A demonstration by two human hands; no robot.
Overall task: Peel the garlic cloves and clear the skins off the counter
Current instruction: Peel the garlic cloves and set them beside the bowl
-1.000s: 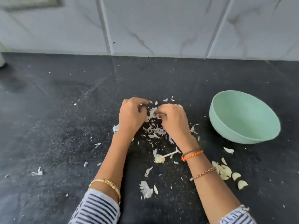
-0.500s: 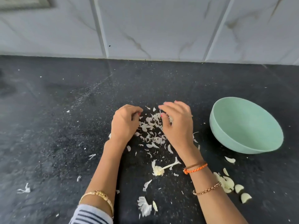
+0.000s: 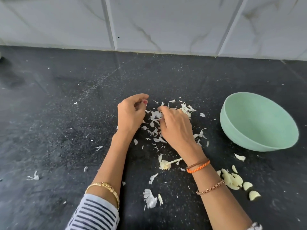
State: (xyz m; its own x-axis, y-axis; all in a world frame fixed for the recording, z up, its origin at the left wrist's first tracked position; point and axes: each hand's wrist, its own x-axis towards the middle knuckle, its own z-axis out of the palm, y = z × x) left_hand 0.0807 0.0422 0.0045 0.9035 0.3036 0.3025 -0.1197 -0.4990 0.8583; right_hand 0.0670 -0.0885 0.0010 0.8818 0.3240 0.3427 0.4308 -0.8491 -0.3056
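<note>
Head view: heap of white papery garlic skins (image 3: pixel 156 117) lies between curled left hand (image 3: pixel 131 113) and right hand (image 3: pixel 176 127), whose fingers pinch into it; hands apart on black speckled desk (image 3: pixel 66 113).

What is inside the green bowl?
The visible inside of the bowl looks bare, no skins or cloves. Its near wall hides the lowest part of the interior. Peeled cloves lie outside, on the counter.

A black speckled stone counter (image 3: pixel 54 123) fills the near and middle view. Along its far edge rises a wall of large white marble-veined tiles (image 3: pixel 174 22) with pale grout lines, evenly and softly lit.
</note>
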